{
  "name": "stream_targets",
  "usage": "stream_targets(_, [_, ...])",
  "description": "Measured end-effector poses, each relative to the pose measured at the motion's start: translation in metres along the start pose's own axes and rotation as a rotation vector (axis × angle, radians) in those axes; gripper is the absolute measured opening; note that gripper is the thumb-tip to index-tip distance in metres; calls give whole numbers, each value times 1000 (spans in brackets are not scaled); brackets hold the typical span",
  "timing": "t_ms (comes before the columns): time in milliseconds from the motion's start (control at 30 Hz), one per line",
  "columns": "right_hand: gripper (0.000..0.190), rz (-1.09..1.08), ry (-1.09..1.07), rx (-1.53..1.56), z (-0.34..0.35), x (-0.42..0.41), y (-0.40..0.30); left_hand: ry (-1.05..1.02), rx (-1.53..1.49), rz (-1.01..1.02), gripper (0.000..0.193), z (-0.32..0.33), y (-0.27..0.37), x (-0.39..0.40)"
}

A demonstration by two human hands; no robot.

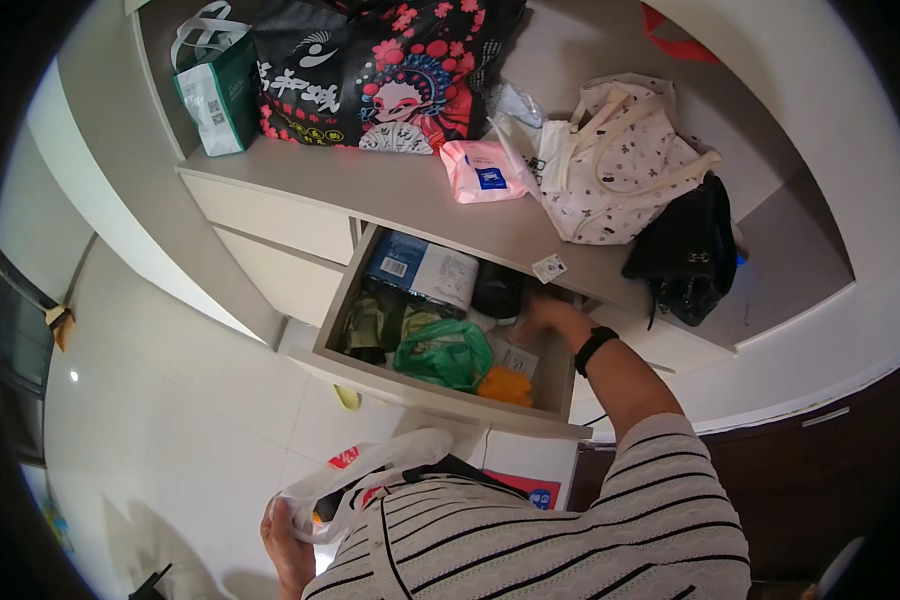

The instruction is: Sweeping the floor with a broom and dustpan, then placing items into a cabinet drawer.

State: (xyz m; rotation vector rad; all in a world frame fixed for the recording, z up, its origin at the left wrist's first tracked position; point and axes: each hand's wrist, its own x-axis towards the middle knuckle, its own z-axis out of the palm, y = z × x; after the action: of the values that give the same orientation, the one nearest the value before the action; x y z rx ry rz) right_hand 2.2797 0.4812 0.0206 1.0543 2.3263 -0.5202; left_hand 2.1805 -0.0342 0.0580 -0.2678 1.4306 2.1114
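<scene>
My right hand (538,316) reaches into the right side of a pulled-out drawer (450,409); it is blurred, and its fingertips and anything in them are not clear. Around it lie a dark rounded item (499,291), a white printed paper or packet (516,358) and an orange item (505,386). A green plastic bag (446,354) sits at the drawer's front, with a blue-and-white package (424,270) at the back left. Down by my body, my left hand (289,541) grips the edge of a translucent white plastic bag (322,491) with red print.
Above the drawer, a shelf (390,187) holds a large black printed bag (375,82), a green-and-white bag (216,97), a pink tissue packet (487,172), a patterned tote (615,169) and a black handbag (686,255). A small white card (550,268) lies at the shelf's edge.
</scene>
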Motion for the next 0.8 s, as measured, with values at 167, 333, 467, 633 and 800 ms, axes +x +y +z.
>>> stream_targets(167, [92, -27, -25, -291, 10, 2, 5, -1, 2, 0, 25, 1, 0, -3])
stream_targets(333, [84, -146, -90, -104, -20, -50, -10, 13, -29, 19, 25, -13, -5, -1])
stream_targets(467, [59, -430, -300, 596, -48, -82, -6, 18, -42, 26, 25, -7, 0, -1])
stream_targets(633, [44, -365, -20, 1213, -103, -90, -42, -33, -7, 1, 26, -7, -1, 3])
stream_targets(800, [48, -342, 273, 1096, -118, -55, -60, -44, 8, 1, 25, -1, 7, -3])
